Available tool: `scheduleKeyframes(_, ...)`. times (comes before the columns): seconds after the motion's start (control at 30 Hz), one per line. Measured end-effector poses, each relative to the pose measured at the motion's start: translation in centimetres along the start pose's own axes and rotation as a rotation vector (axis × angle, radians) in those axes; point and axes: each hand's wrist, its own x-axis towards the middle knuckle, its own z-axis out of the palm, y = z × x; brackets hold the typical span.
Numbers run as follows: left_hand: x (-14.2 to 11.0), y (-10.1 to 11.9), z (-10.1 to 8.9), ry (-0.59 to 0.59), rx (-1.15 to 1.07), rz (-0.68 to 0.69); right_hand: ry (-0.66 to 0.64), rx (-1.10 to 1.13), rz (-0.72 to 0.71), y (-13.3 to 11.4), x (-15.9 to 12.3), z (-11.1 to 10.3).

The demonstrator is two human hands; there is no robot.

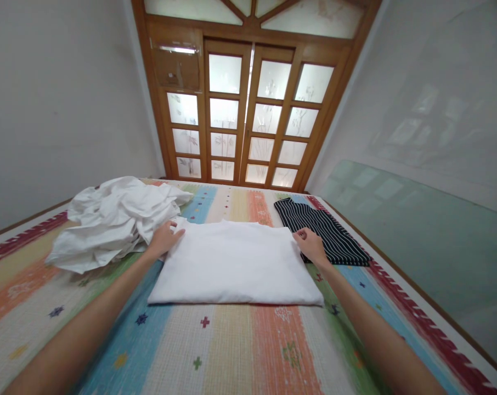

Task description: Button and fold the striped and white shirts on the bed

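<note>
A white shirt lies folded into a wide, flat shape on the striped bedspread in front of me, its long straight fold nearest me. What looks like its neckline runs along the far edge. My left hand is closed on the far left corner, thumb and fingers at the cloth. At the far right corner, my right hand pinches the shirt's edge with its fingers together. Just beyond my right hand lies a folded black garment with white stripes. A crumpled heap of white cloth rests beside my left hand.
The bedspread has coloured stripes and small star and cross motifs. A pale green panel stands along the right wall. Wooden doors with frosted panes close off the far end, and a plain wall rises on the left.
</note>
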Motion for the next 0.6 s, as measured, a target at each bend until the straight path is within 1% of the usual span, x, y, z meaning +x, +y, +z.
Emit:
scheduleKeyframes(0.1, -2.2, -1.4, -1.0, -0.167, -0.197, -0.106, -0.093, 0.076, 0.007, 1.5, -2.4, -1.2)
scheduleKeyframes(0.17, -4.0, -2.2, -1.6, -0.263, -0.357, -0.154, -0.185, 0.172, 0.047, 2.5, -4.3, -2.0)
scheduleKeyframes(0.23, -5.6, -2.9, -2.2, -0.323, -0.457, -0.161, -0.288, 0.291, 0.099, 3.1, -6.1, -2.7)
scheduleKeyframes(0.33, -7.6, -3.3, -2.8, -0.393, -0.476, -0.142, -0.398, 0.429, 0.16, 3.3, -8.2, -3.3)
scheduleKeyframes(0.4, -8.4, -3.2, -3.0, -0.429, -0.443, -0.129, -0.429, 0.49, 0.188, 3.0, -9.1, -3.7)
scheduleKeyframes(0.47, -9.0, -3.1, -3.1, -0.456, -0.408, -0.126, -0.431, 0.543, 0.198, 2.6, -9.7, -4.0)
scheduleKeyframes(0.6, -9.8, -3.1, -2.9, -0.436, -0.42, -0.107, -0.38, 0.595, 0.131, 2.6, -10.5, -4.9)
